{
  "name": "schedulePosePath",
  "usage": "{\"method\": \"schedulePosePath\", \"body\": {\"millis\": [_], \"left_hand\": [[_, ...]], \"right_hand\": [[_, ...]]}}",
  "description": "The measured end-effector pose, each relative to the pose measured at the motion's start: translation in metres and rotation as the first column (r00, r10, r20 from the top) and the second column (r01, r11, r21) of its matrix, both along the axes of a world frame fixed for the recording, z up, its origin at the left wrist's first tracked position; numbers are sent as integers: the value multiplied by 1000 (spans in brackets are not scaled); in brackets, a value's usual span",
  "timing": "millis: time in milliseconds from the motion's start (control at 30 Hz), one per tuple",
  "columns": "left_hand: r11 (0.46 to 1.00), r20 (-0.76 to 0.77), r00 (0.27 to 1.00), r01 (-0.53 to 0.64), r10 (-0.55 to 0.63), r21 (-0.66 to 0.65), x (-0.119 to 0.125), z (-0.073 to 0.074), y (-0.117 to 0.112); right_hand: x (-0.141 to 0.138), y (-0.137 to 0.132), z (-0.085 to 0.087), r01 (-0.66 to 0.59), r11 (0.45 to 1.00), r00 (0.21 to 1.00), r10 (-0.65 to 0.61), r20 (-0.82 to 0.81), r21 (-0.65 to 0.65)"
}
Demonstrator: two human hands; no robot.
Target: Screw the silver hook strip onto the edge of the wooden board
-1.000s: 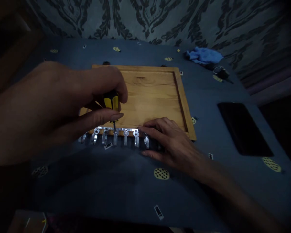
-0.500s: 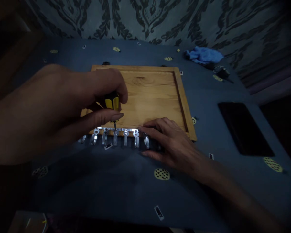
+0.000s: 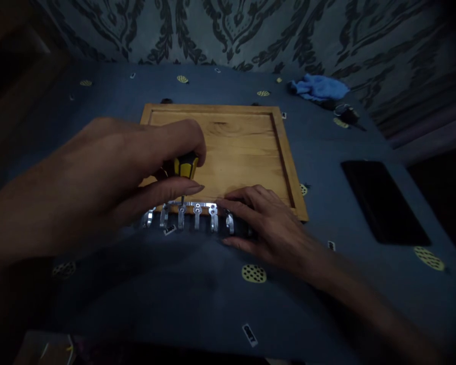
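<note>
My left hand (image 3: 110,177) is closed round a yellow and black screwdriver (image 3: 185,167), held upright with its tip on a metal hook rail (image 3: 195,212). The rail, with several shiny hooks hanging forward, lies along the near edge of a wooden framed board (image 3: 243,147). My right hand (image 3: 268,223) lies flat with fingers spread on the rail's right end and the board's near edge, holding nothing.
Everything rests on a dark blue cloth (image 3: 197,294) with yellow dotted spots. A black phone (image 3: 383,200) lies to the right. A blue rag (image 3: 319,87) and a small dark object (image 3: 345,112) sit at the far right by the patterned wall.
My left hand with the screwdriver has shifted slightly right and lower, and now hides the rail's left hooks. My right hand has stayed in place.
</note>
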State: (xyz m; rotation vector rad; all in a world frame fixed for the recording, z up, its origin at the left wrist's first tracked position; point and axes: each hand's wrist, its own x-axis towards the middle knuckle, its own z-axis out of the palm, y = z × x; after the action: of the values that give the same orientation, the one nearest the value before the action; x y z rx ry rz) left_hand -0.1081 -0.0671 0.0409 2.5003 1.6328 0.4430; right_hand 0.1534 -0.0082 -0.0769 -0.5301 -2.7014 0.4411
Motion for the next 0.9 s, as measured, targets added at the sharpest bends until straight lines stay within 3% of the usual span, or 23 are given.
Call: {"method": "schedulePosePath", "body": {"millis": [233,700,900], "left_hand": [[991,-113,994,15,0,135,-9,-5,4],[985,-79,985,162,-157,66,-11,0,9],[988,-40,989,143,-141,52,-8,0,7]], "right_hand": [[2,-2,-3,4,1000,1000,-4,-16,-14],[4,1,-3,-22,1000,1000,22,-12,13],[4,0,-2,-11,1000,1000,11,-24,-14]]}}
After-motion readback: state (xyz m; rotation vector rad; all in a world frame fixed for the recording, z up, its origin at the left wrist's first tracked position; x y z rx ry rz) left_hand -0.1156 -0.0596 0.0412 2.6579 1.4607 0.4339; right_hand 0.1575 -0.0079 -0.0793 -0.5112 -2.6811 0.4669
